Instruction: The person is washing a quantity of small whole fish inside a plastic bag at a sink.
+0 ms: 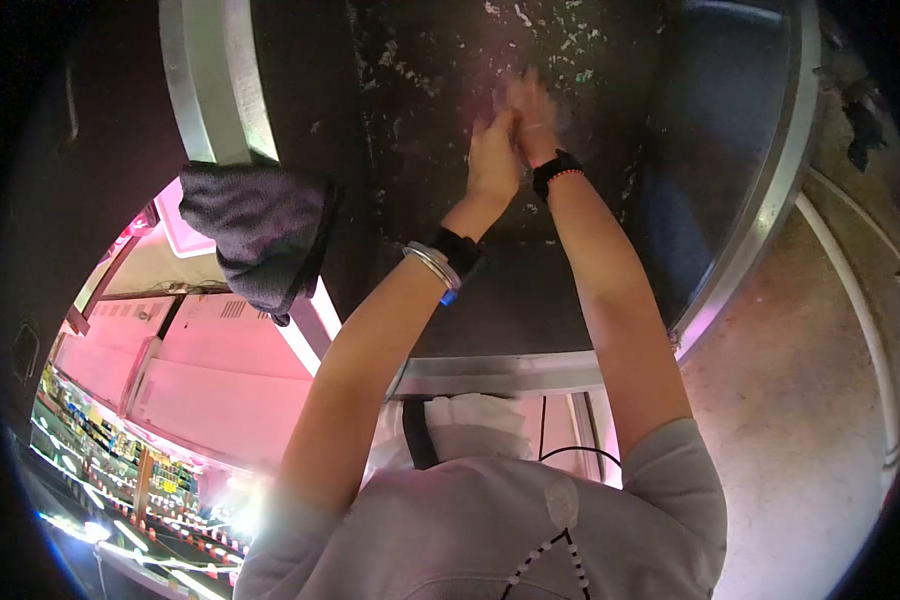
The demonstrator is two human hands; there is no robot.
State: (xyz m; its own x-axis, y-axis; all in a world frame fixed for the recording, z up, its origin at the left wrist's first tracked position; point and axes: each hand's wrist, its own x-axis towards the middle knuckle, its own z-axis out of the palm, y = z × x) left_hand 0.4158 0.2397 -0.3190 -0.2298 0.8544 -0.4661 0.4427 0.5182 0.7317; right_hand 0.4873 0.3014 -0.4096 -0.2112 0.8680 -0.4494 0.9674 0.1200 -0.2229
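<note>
My left hand (pixel 494 160) and my right hand (pixel 536 112) meet palm to palm, or nearly so, over the dark floor (pixel 450 190) of a metal-edged box. White flecks (pixel 570 40) lie scattered on that floor. The right hand's fingers are stretched out and blurred by motion, and I see nothing held in them. Most of the left fingers are hidden or smeared where the hands meet. On my left wrist are a black band and a silver bangle (pixel 432 262); the right wrist has a black band (pixel 556 176) with red beads.
A dark grey cloth (pixel 260 230) hangs over the metal frame at left. The box's metal rim (pixel 500 374) runs in front of my torso and up the right side. A pale hose or pipe (pixel 855 290) lies at right. Pink-lit panels (pixel 220 390) show at lower left.
</note>
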